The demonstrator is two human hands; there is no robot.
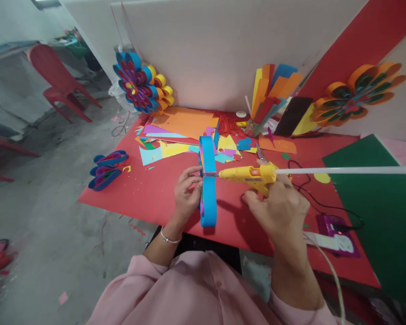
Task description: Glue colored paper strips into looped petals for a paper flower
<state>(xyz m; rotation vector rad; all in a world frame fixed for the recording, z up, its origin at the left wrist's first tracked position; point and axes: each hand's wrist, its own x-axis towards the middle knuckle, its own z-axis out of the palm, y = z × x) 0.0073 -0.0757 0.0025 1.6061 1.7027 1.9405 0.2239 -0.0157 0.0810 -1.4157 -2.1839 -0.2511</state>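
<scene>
My left hand (pixel 188 192) pinches a blue paper loop piece (pixel 209 198) near its middle and keeps it upright above the red table. Inner strips of other colours peek out along its left edge. In my right hand (pixel 279 203) is a yellow hot glue gun (pixel 246 174), its fingers wrapped round the handle. The gun's nozzle touches or nearly touches the seam at the middle of the blue piece. A long white glue stick (pixel 345 170) sticks out of the gun's back toward the right edge of the view.
Blue and purple paper loops (pixel 106 170) lie at the table's left. Coloured paper scraps (pixel 169 149) and scissors (pixel 261 153) are behind my hands. Paper strips (pixel 274 90) stand in a holder. A purple power strip (pixel 338 234) and black cord sit right, near a green board (pixel 368 203).
</scene>
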